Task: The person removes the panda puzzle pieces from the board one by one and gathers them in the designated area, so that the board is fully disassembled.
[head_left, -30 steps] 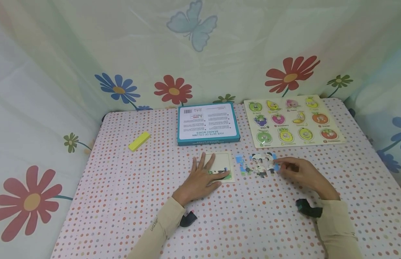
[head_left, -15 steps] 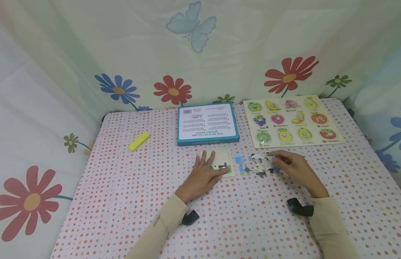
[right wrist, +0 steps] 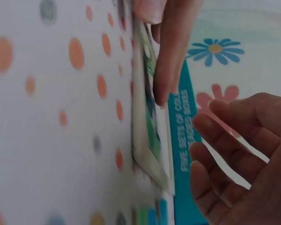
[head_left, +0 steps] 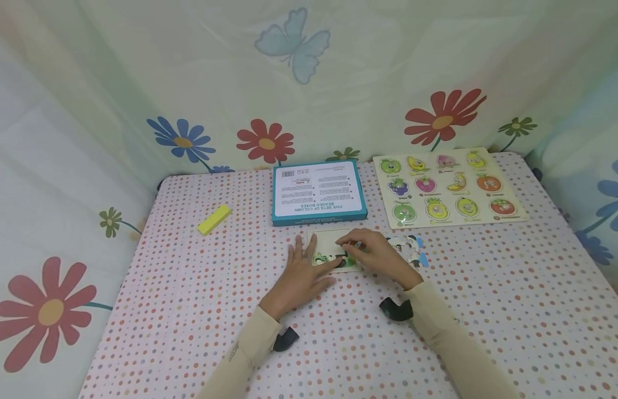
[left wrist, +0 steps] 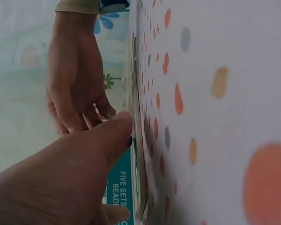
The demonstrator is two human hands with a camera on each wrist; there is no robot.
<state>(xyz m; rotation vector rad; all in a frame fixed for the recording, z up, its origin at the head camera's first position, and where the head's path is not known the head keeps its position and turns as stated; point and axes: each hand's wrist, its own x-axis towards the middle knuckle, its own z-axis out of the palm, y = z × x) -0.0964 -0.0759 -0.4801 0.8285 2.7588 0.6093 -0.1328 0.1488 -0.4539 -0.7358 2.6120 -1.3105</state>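
A small square puzzle tray [head_left: 331, 237] lies on the table, with green and black-and-white pieces along its near side. My left hand [head_left: 300, 280] rests on the tray with fingers spread. Its index finger presses the fitted pieces in the right wrist view. Over the tray's right side, my right hand [head_left: 376, 255] pinches what looks like a small puzzle piece [left wrist: 97, 112], mostly hidden by its fingers. Loose panda puzzle pieces [head_left: 412, 252] lie right of the tray, partly covered by that hand.
A teal box [head_left: 319, 191] lies behind the tray. To its right is a fruit peg board [head_left: 451, 188]. A yellow block [head_left: 214, 220] sits at the left on the dotted tablecloth [head_left: 199, 288]. A flowered curtain [head_left: 209, 72] hangs behind.
My right hand has moved left from the loose panda pieces to over the tray, fingers still pinched. The left hand stays on the tray, its fingers slightly shifted.
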